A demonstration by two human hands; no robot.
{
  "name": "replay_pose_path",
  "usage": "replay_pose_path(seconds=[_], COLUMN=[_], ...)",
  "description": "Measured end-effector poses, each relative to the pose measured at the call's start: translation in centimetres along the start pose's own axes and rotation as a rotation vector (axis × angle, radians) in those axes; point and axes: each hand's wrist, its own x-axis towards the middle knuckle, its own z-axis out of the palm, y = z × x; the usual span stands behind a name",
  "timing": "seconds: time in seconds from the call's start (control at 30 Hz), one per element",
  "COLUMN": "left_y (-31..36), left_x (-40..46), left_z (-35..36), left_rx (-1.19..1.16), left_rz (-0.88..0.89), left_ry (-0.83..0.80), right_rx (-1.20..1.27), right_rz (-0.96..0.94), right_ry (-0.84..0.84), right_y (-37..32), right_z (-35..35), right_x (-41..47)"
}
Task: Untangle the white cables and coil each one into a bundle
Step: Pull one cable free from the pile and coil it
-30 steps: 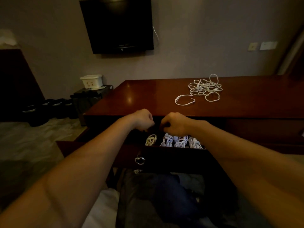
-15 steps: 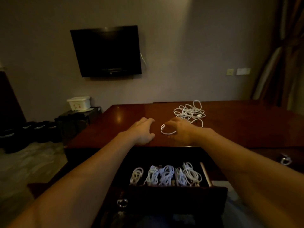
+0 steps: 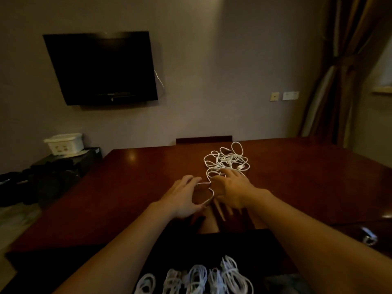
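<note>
1. Both hands had moved forward from the desk's near edge since half a second earlier, reaching the near loop of the tangled white cables (image 3: 226, 161); the view had tilted so the open drawer (image 3: 203, 245) dropped to the bottom of the frame.
2. The left hand (image 3: 182, 195) lay with fingers spread and relaxed, fingertips touching the stray loop; nothing was gripped.
3. The right hand (image 3: 230, 187) rested with fingers spread apart, tips at the near side of the tangle, pressing rather than pinching as far as could be seen.
4. The tangle sat on the wooden desk (image 3: 137, 187) past the middle, nearer the far edge, with bare polished surface to its left and right.
5. One tangle lay on the desk; how many cables made it up could not be told.
6. Five coiled cable bundles (image 3: 198, 276) lay side by side in the drawer, their lower ends cut off by the frame.
7. One dark wall television (image 3: 101, 68) hung at left, one white plastic box (image 3: 63, 143) on a low cabinet, one tied curtain (image 3: 347, 66) at right.
8. A metal handle (image 3: 369, 237) at lower right was blurred.
</note>
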Motion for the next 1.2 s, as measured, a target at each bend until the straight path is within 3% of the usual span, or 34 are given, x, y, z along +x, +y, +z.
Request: replay_pose_path(seconds=[0.3, 0.53, 0.63, 0.73, 0.87, 1.0, 1.1, 1.2], left_y=[0.2, -1.2, -1.6, -1.8, -2.7, -3.6, -4.2, -4.8], left_x=[7.4, 12.5, 14.8, 16.7, 17.8, 17.4, 16.6, 16.3], left_z=[3.0, 4.1, 4.3, 4.3, 4.2, 4.2, 4.0, 3.8], left_rx=[-0.049, -0.131, -0.214, -0.309, -0.440, -0.282, -0.135, -0.139], left_rz=[0.050, 0.031, -0.010, -0.043, -0.014, -0.035, -0.164, -0.207], left_ry=[0.020, 0.190, 0.239, 0.298, 0.300, 0.361, 0.377, 0.405], right_rx=[0.016, 0.127, 0.135, 0.022, 0.015, 0.140, 0.138, 0.002], right_rz=[0.090, 0.166, 0.238, 0.164, 0.041, -0.089, 0.018, 0.153], right_ry=[-0.008, 0.064, -0.015, -0.040, 0.154, 0.116, 0.209, 0.279], right_y=[4.0, 5.8, 6.3, 5.6, 3.9, 4.2, 4.9, 4.6], right_z=[2.5, 3.7, 3.8, 3.9, 3.6, 4.1, 4.3, 3.9], right_x=[6.4, 11.7, 13.2, 13.0, 11.6, 12.2, 13.4, 13.8])
